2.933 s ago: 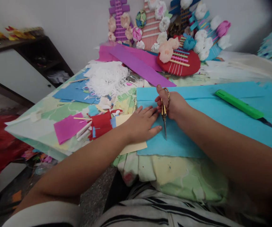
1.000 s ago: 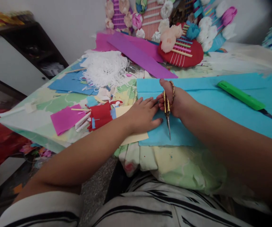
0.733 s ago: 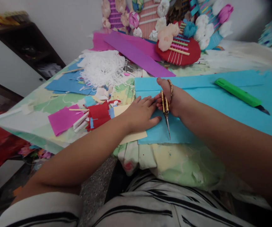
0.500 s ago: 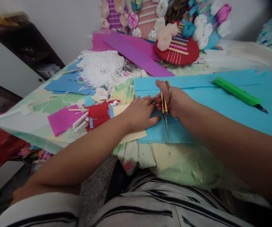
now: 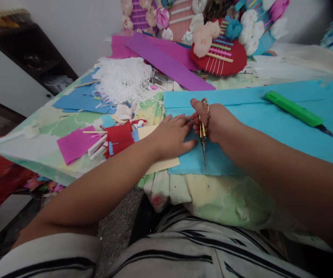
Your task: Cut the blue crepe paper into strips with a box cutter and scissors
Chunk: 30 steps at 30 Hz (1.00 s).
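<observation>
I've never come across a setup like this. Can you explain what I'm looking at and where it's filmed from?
There is no machine here: these are a person's own bare hands, seen by one camera worn on the head, looking forward and down. The left hand lies palm down on a turquoise sheet. The right hand holds gold-handled scissors, blades pointing back toward the wearer. A green cutter knife rests on the sheet. To the left lie a red piece and a heap of white string; farther back are a purple strip and a red oval craft piece.
</observation>
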{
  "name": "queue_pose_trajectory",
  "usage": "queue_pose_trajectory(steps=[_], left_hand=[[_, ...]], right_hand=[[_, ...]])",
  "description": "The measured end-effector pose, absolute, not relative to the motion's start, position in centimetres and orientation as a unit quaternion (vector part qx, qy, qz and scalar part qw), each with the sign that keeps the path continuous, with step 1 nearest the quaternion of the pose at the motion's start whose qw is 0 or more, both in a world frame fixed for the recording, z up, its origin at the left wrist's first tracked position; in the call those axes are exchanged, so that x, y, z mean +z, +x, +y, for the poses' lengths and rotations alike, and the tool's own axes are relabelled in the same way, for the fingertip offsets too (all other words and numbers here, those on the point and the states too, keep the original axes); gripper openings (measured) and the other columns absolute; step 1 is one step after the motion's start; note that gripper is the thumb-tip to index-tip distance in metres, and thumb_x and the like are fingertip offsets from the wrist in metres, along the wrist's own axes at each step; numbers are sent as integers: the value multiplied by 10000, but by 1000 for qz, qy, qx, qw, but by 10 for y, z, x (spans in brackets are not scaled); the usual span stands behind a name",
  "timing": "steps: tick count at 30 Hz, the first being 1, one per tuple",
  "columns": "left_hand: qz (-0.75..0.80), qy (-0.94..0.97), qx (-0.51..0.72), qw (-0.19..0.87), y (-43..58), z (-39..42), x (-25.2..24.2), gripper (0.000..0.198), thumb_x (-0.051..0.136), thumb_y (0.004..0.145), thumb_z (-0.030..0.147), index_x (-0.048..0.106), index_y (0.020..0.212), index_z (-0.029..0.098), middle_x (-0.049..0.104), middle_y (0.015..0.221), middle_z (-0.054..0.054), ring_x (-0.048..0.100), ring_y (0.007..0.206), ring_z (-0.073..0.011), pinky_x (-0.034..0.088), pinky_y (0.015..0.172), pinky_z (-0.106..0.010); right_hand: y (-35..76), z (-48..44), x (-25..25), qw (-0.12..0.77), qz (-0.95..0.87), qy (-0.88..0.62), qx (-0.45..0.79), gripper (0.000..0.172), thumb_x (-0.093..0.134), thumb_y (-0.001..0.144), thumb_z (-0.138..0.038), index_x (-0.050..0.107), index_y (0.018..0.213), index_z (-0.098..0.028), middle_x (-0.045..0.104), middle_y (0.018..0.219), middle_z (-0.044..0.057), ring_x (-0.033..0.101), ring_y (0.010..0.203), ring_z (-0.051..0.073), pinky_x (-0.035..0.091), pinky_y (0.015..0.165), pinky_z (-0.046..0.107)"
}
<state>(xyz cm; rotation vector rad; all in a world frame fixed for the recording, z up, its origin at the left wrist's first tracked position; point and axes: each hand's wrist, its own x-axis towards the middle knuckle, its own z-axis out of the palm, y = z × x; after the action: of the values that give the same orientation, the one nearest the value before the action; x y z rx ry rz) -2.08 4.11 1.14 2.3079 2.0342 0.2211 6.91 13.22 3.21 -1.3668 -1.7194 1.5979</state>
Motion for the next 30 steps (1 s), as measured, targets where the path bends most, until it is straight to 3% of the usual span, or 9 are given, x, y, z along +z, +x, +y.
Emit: queue_pose_trajectory(steps=[17,30], left_hand=[[663,746,66,19,-21,41,10,496,406,841,438,484,1224,132,410,1343,-136,313,1269,-310,212,1046,-488],[665,744,57,28,-21,42,11,587,413,836,424,392,1319,91,356,1384,-158,276,1289,-333,203,1051,-499]], right_hand=[[72,127,35,203,-601,-474,610,344,509,818,-400,483,575,-158,437,400,-37,429,334,62,388,374,195],[70,131,33,188,-582,-493,619,326,493,718,-474,466,556,-192,408,410,-27,388,316,82,351,332,231]])
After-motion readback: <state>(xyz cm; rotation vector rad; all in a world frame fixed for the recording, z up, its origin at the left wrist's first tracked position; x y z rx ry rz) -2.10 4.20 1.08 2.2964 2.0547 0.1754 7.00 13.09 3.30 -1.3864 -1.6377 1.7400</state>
